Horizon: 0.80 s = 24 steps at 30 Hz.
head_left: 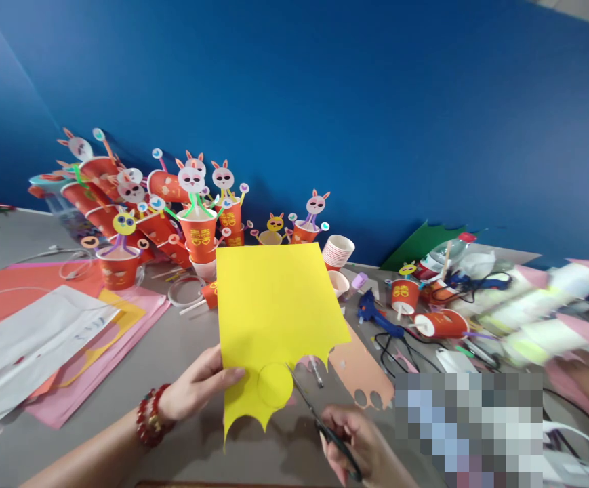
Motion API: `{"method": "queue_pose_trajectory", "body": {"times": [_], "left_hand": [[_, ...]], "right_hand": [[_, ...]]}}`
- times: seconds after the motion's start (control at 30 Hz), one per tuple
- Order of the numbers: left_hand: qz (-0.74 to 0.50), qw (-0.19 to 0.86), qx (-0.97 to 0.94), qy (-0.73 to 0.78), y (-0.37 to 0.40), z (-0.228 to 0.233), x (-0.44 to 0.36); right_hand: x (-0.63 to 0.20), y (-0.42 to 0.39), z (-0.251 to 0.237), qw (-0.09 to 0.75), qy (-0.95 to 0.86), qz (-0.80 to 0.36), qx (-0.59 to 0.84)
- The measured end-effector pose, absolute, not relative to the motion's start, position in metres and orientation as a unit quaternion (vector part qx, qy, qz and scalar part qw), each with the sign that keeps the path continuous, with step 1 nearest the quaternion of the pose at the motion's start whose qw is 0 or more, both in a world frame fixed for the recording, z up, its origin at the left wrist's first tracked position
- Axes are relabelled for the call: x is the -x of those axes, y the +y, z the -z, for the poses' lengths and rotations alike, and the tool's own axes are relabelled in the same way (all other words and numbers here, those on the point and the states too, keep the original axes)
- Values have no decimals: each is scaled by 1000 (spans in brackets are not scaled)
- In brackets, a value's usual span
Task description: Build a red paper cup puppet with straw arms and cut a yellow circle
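2 hands, 1 yellow sheet (274, 305), 1 scissors (308, 405)
Centre frame: left hand (197, 386) pinches sheet; right hand (362, 447) grips scissors cutting it.

**One head view, tilted, looking down over the table**

The single camera sits at head height, facing forward and down, close above the yellow sheet (274, 312) near centre. The frame leans: the table (182, 346) runs from 9 o'clock to 3 o'clock, with the blue wall (355, 108) filling 12 o'clock.
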<state>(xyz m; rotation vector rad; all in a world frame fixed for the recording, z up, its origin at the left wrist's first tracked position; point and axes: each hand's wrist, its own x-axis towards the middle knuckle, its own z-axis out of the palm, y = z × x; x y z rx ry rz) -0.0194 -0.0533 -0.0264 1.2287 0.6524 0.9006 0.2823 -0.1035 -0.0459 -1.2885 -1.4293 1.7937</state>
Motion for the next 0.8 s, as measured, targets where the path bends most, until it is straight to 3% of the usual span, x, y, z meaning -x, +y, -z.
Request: {"method": "queue_pose_trajectory", "body": {"times": [0.27,0.8], "left_hand": [[-330,678,-599,269,-54,29,18],[-316,735,-549,243,-54,24,19]], "right_hand": [[-267,-104,42,268,-509,-682,451],[-262,-101,14,242,-547,-667,445]]}}
